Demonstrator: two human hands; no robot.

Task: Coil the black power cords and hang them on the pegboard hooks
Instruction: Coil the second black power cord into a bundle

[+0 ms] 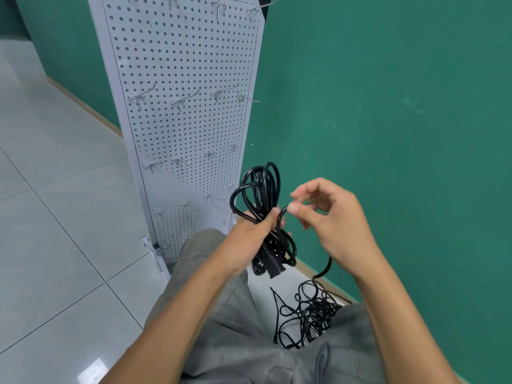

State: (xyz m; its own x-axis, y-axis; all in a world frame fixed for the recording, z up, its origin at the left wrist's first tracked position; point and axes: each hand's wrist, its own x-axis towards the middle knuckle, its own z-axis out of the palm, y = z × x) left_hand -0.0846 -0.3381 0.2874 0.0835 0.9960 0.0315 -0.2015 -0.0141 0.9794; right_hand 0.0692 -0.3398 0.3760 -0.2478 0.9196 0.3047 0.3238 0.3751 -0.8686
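Your left hand (253,234) grips the coiled black power cord (259,195) around its middle, thumb pressed across the strands, with the loops standing up above your fist and more loops hanging below it. Your right hand (329,217) sits just beside it, thumb and fingertips pinching a strand at the top of the bundle, the other fingers loosely curled. A black plug (274,266) dangles under your left wrist. From beneath your right hand the loose end of the cord (324,268) drops toward a tangled heap of black cords (307,314) on the floor between your knees, close to the green wall (401,106). Ahead of the coil stands the white pegboard (182,120), tilted in the view, its metal hooks (181,101) in rows and all bare. Grey floor tiles (55,189) spread out to your left.
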